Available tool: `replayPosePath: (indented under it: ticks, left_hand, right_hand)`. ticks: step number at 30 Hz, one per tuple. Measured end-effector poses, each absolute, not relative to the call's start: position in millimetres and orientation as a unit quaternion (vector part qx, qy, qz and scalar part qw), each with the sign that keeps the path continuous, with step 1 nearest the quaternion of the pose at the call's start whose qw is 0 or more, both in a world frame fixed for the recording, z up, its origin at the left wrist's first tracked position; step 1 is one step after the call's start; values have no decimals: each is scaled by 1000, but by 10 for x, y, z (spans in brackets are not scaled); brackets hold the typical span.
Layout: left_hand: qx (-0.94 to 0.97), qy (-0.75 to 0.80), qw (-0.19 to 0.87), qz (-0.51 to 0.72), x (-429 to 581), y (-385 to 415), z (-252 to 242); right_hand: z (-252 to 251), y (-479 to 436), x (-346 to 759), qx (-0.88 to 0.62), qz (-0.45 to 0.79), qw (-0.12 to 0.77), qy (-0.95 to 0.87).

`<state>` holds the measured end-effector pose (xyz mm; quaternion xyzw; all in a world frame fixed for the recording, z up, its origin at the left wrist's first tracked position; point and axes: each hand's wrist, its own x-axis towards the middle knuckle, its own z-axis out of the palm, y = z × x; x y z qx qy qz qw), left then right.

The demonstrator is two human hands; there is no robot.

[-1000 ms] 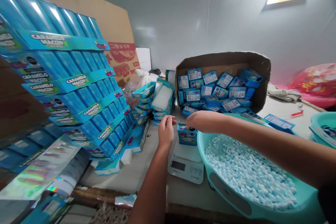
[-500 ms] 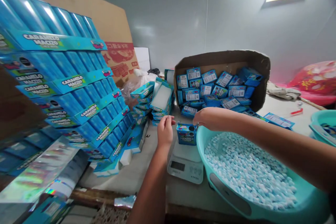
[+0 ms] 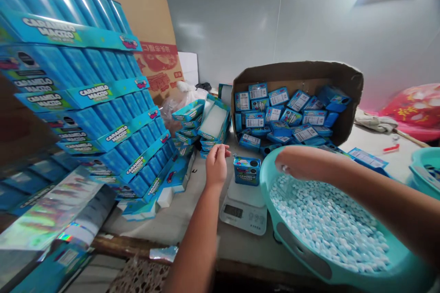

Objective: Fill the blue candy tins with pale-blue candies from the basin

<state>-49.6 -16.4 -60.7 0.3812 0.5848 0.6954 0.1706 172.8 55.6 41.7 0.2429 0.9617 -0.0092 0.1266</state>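
Note:
A small blue "Caramelo Macizo" box (image 3: 246, 171) stands upright on a white digital scale (image 3: 243, 215), whose display is lit. Just left of the box is my left hand (image 3: 216, 165), its fingers drawn together; whatever they may hold is hidden. My right hand (image 3: 292, 163) hangs over the far left part of a turquoise basin (image 3: 299, 249). Its fingers are curled downward, and I cannot make out what is in them. Many small pale blue and white candies (image 3: 330, 224) fill the basin. Something clear lies among them below the right hand, too indistinct to name.
Tall stacked display trays of blue boxes (image 3: 99, 91) rise on the left. Opened trays (image 3: 213, 121) sit behind my left hand. A tipped carton (image 3: 355, 100) holds many blue boxes. Another turquoise basin (image 3: 417, 169) is at the right edge, near a red bag (image 3: 415, 105).
My right hand has moved right, from beside the blue box to over the basin. The left hand stays beside the box. Digits now show on the scale display, and the view has shifted slightly.

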Motion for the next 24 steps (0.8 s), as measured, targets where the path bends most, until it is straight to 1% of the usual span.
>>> replayPosePath:
  ticks: [2,3,9,14,16,19,21,24]
  left_hand:
    - [381,585,169,695,-506,-162,-607]
    - [382,585,169,695,-512,-159,-610]
    - [406,584,173,682,-524,-172,-608]
    - [511,555,191,628,-434,-324,-462]
    - [590,544,157,576,-353,-386,-402]
    - [696,552,51,457,-207,-416,-386]
    - [710,578,2,401,-116,-392,-426]
    - [686,623,-36,375,-23,-335,-515]
  right_hand:
    - [393,518,1788,262,-10,170,950]
    - [391,507,1808,262,-7,172,950]
    - [428,503,1804,287,13,140,948]
    - [375,471,1934,311,19,131,941]
    - [362,473,2093,314,19,91,945]
    - [314,500,2451,341,6,13,940]
    - [206,534,2747,378,-26,-18,925]
    - [-95,606,3203,428,-89,-61,897]
